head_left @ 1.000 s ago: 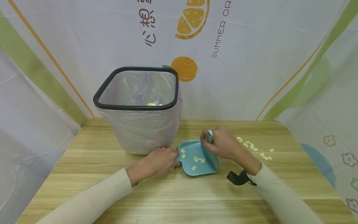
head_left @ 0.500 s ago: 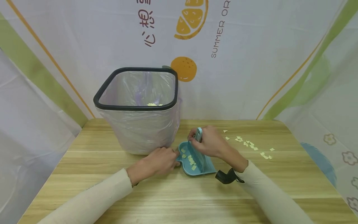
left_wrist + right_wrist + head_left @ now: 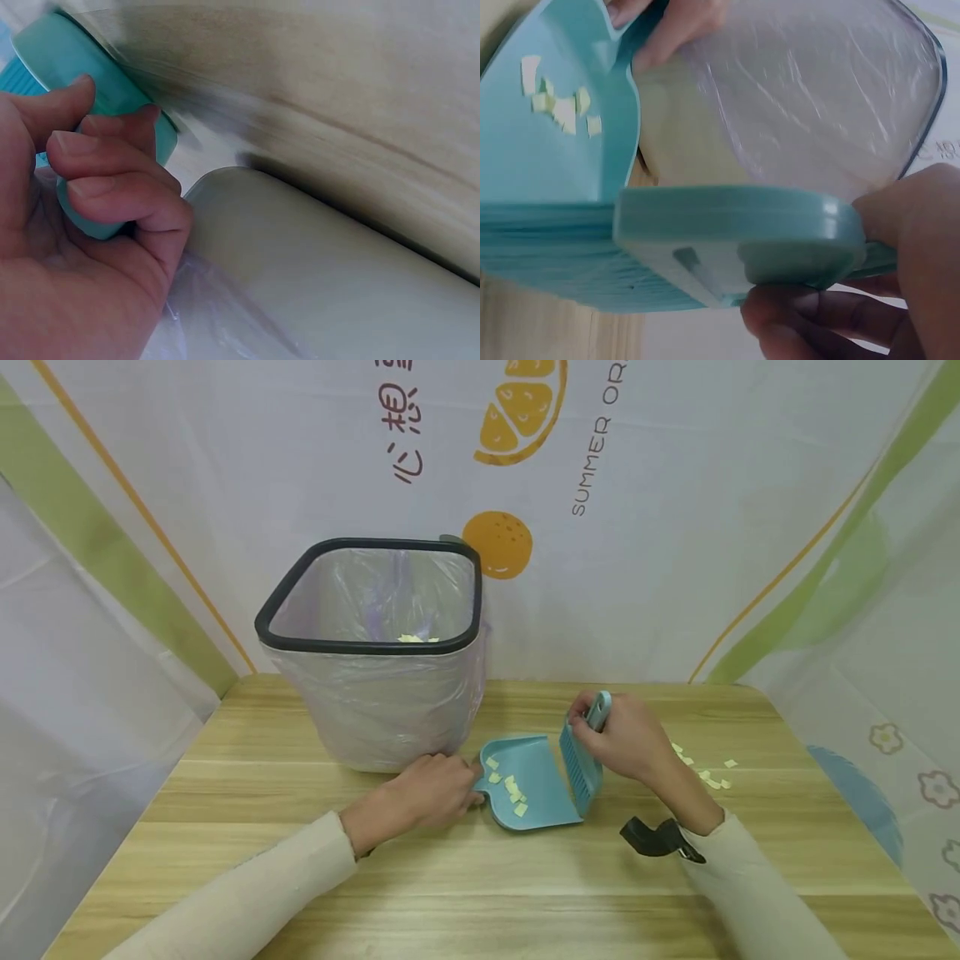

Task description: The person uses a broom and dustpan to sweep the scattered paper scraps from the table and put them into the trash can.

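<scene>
In the head view, a light-blue dustpan [image 3: 543, 781] lies flat on the table, its handle toward the left. My left hand [image 3: 431, 793] grips that handle beside the bin; the left wrist view shows the fingers curled round it. Several pale-yellow paper scraps [image 3: 513, 787] lie in the pan near the handle side. My right hand [image 3: 628, 735] holds a matching hand brush [image 3: 579, 764] by its handle, bristles down at the pan's open right edge. In the right wrist view, the brush [image 3: 739, 217] stands beside the pan's lip.
A bin with a black rim [image 3: 367, 648] and clear liner bag stands behind my left hand, with some scraps [image 3: 416, 638] inside. More paper scraps [image 3: 708, 779] lie on the wooden table [image 3: 465, 893] right of the brush, partly hidden by my right arm. A printed curtain hangs behind.
My right hand has swept the brush leftward across the dustpan, then moved back right to its open edge. The scraps in the pan now sit closer to the handle. My left hand stays put.
</scene>
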### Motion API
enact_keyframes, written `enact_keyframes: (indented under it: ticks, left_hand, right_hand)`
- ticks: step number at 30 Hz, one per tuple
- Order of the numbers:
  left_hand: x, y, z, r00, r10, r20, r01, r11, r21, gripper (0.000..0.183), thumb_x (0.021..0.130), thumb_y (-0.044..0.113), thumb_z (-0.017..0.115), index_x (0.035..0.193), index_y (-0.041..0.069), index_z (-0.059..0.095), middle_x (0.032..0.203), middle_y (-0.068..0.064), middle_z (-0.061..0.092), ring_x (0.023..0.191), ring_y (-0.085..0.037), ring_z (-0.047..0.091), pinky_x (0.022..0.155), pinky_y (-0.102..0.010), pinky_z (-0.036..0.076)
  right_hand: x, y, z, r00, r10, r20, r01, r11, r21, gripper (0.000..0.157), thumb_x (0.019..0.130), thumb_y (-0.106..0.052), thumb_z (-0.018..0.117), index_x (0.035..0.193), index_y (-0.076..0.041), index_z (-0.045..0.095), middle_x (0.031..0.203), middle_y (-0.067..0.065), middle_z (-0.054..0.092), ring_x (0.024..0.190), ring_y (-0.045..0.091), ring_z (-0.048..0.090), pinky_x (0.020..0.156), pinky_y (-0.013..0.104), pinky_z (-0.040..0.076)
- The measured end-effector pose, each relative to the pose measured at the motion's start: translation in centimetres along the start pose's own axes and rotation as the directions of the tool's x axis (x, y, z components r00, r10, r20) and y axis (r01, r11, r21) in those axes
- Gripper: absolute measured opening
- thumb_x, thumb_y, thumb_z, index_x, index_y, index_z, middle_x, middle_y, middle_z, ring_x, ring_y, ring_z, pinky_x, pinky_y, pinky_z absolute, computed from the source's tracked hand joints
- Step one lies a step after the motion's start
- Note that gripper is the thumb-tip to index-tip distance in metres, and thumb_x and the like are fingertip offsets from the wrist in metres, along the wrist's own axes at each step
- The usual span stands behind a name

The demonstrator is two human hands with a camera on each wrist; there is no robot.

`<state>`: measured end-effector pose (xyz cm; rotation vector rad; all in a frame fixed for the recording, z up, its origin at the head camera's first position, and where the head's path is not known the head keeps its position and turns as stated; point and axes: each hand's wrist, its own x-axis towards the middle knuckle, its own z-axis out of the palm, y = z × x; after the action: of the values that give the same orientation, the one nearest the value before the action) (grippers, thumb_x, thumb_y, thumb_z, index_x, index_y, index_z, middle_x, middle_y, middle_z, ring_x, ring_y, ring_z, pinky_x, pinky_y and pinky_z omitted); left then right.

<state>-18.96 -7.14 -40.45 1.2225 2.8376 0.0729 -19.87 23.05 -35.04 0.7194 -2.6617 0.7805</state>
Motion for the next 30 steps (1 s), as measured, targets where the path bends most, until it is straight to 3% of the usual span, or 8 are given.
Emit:
enact_keyframes:
  ticks: [10, 18, 30]
  left_hand:
    - [-0.2, 0.2, 0.0, 1.000, -0.005, -0.017, 0.005, 1.000, -0.010, 0.026, 0.109, 0.029, 0.074, 0.106, 0.004, 0.070, 0.089, -0.009, 0.071, 0.079, -0.029, 0.075, 0.069, -0.045, 0.063]
    - [-0.3, 0.3, 0.0, 0.999, -0.049, -0.008, 0.048, 0.998, -0.050, 0.025, 0.109, 0.029, 0.072, 0.115, 0.005, 0.072, 0.099, -0.011, 0.075, 0.090, -0.032, 0.077, 0.077, -0.048, 0.063]
    - [-0.3, 0.4, -0.1, 0.996, -0.087, -0.013, 0.085, 0.992, -0.095, 0.028, 0.111, 0.028, 0.070, 0.118, 0.002, 0.066, 0.098, -0.010, 0.073, 0.088, -0.033, 0.076, 0.077, -0.049, 0.062]
  right_hand:
    - [-1.6, 1.8, -0.4, 0.998, -0.027, -0.064, 0.023, 0.998, -0.062, 0.014, 0.098, -0.007, 0.067, 0.091, -0.009, 0.078, 0.071, -0.007, 0.071, 0.058, 0.004, 0.056, 0.055, 0.030, 0.045]
    - [-1.7, 2.1, -0.2, 0.998, -0.044, -0.054, 0.039, 0.995, -0.087, 0.012, 0.097, -0.006, 0.069, 0.090, -0.010, 0.077, 0.073, -0.005, 0.073, 0.060, 0.007, 0.062, 0.057, 0.032, 0.048]
    - [-1.6, 2.1, 0.2, 0.998, -0.033, -0.049, 0.029, 0.997, -0.078, 0.013, 0.098, -0.004, 0.067, 0.090, -0.009, 0.076, 0.076, -0.002, 0.074, 0.063, 0.010, 0.065, 0.060, 0.034, 0.052]
